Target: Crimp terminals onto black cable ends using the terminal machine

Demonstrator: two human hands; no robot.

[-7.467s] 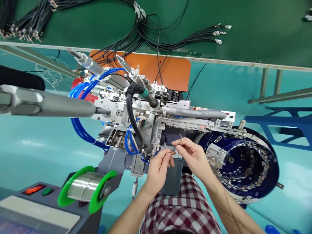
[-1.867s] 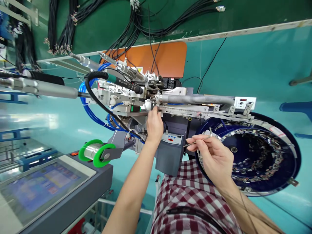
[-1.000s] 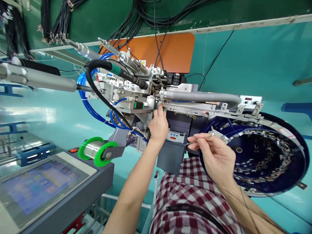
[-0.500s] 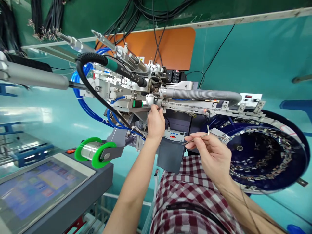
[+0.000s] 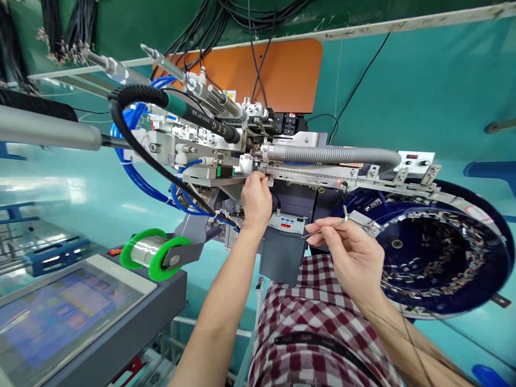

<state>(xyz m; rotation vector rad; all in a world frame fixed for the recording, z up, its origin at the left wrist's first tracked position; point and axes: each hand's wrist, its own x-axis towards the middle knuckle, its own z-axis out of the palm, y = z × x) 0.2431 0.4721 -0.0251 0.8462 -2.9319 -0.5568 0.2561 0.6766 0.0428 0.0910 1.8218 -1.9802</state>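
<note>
My left hand reaches up to the left end of the metal feed rail on the soldering machine, its fingers closed at the rail; what they pinch is hidden. My right hand hovers lower right, in front of the blue bowl feeder, fingers pinched on thin metal tweezers that lie nearly level, tips to the left. A grey controller box with a red display sits between the hands.
A corrugated grey hose runs above the rail. A green solder spool and a touchscreen console stand at the lower left. Black cables hang from the green board behind an orange panel. My checked garment fills the bottom centre.
Early on both hands worked together low at the machine's front; since then the left stays up at the rail end and the right holds the tweezers apart. The view shifts slightly.
</note>
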